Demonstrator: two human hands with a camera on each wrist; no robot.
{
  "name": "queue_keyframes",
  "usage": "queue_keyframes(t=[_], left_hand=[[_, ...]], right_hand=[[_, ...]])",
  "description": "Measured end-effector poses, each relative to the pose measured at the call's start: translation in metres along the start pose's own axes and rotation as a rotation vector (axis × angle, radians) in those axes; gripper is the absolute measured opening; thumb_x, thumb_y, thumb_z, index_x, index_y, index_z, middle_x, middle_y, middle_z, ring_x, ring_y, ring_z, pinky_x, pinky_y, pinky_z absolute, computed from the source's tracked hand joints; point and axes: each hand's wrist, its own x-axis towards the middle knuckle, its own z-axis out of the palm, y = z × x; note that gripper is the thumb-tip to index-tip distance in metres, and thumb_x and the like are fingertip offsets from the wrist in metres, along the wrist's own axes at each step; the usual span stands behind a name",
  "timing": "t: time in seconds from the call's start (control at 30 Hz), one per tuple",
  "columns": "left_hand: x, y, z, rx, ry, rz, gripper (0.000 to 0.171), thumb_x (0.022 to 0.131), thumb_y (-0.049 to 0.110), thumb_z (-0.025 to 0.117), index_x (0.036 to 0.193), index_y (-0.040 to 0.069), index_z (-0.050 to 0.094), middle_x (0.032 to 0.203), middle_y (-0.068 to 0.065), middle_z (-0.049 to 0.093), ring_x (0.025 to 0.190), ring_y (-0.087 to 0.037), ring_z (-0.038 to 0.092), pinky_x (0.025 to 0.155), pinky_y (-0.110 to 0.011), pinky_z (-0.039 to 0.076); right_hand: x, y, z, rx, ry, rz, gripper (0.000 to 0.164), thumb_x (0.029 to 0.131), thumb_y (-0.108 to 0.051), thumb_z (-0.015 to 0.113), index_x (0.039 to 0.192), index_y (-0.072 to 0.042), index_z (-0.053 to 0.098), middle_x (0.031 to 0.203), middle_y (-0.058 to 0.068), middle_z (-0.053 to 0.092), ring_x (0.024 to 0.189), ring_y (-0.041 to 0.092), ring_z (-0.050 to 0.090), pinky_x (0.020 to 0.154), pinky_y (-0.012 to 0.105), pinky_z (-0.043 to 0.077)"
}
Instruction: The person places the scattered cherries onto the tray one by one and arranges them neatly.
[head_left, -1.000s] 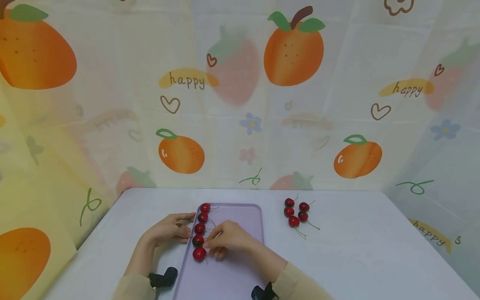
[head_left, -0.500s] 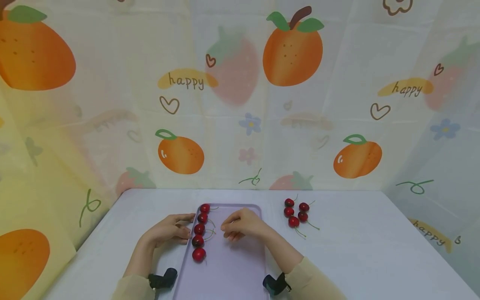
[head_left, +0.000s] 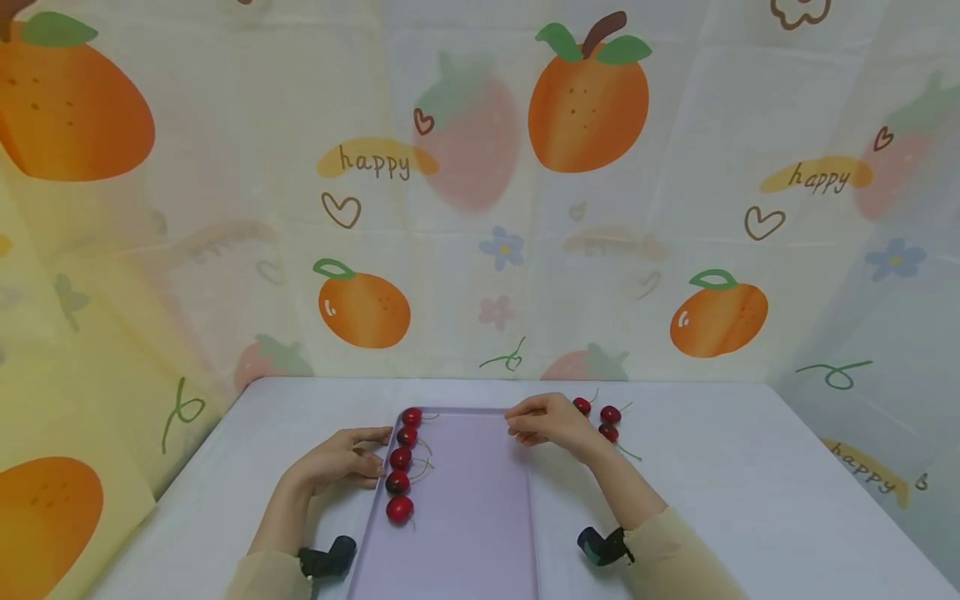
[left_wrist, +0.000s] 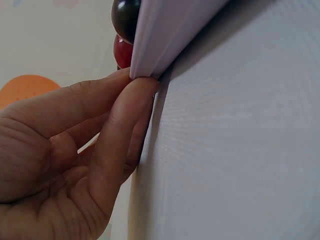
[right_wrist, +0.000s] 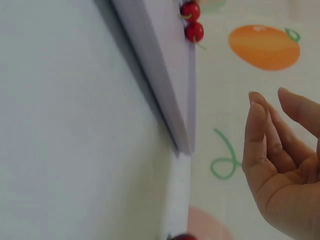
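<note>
A column of several red cherries (head_left: 401, 458) with thin stems lines the left side of a pale lilac rectangular tray (head_left: 465, 525). My left hand (head_left: 341, 457) rests at the tray's left edge, finger and thumb extended. The left wrist view has those fingertips right against the tray's rim (left_wrist: 150, 45), with dark cherries (left_wrist: 126, 20) just beyond. Over the tray's far right corner hovers my right hand (head_left: 553, 423). In the right wrist view its thumb stands apart from the fingers (right_wrist: 256, 120), and nothing is between them.
A loose group of cherries (head_left: 611, 414) lies on the white table (head_left: 712, 500) right of the tray, partly hidden behind my right hand. A fruit-printed cloth (head_left: 450, 292) hangs behind the table and at its sides.
My right hand has moved away from the cherry column, rightward and farther back across the tray to its far right corner. My left hand and the column have stayed in place.
</note>
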Motion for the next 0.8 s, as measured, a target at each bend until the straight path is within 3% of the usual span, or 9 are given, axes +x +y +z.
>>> queue_keyframes(t=[0.4, 0.57, 0.8], left_hand=[[-0.001, 0.0, -0.001, -0.014, -0.004, -0.002, 0.071, 0.086, 0.004, 0.064, 0.15, -0.004, 0.035, 0.148, -0.03, 0.038, 0.086, -0.016, 0.062, 0.08, -0.031, 0.063], [-0.001, 0.001, 0.001, -0.02, -0.01, -0.001, 0.071, 0.086, 0.004, 0.064, 0.15, -0.004, 0.034, 0.147, -0.03, 0.039, 0.085, -0.016, 0.062, 0.08, -0.031, 0.063], [-0.001, 0.001, 0.001, -0.003, 0.004, -0.003, 0.069, 0.087, 0.004, 0.064, 0.15, -0.003, 0.036, 0.145, -0.029, 0.041, 0.085, -0.016, 0.063, 0.08, -0.031, 0.063]], right_hand=[[-0.018, 0.018, -0.055, -0.003, 0.103, 0.034, 0.043, 0.094, -0.019, 0.065, 0.124, 0.011, 0.06, 0.107, 0.013, 0.073, 0.093, 0.022, 0.07, 0.085, 0.031, 0.061], [-0.03, 0.029, -0.073, -0.022, 0.129, 0.031, 0.044, 0.094, -0.019, 0.065, 0.124, 0.013, 0.059, 0.111, 0.019, 0.072, 0.093, 0.018, 0.071, 0.085, 0.028, 0.061], [-0.052, 0.046, -0.1, -0.102, 0.181, 0.072, 0.045, 0.094, -0.027, 0.066, 0.125, 0.005, 0.063, 0.116, 0.017, 0.069, 0.096, 0.017, 0.069, 0.087, 0.027, 0.061]])
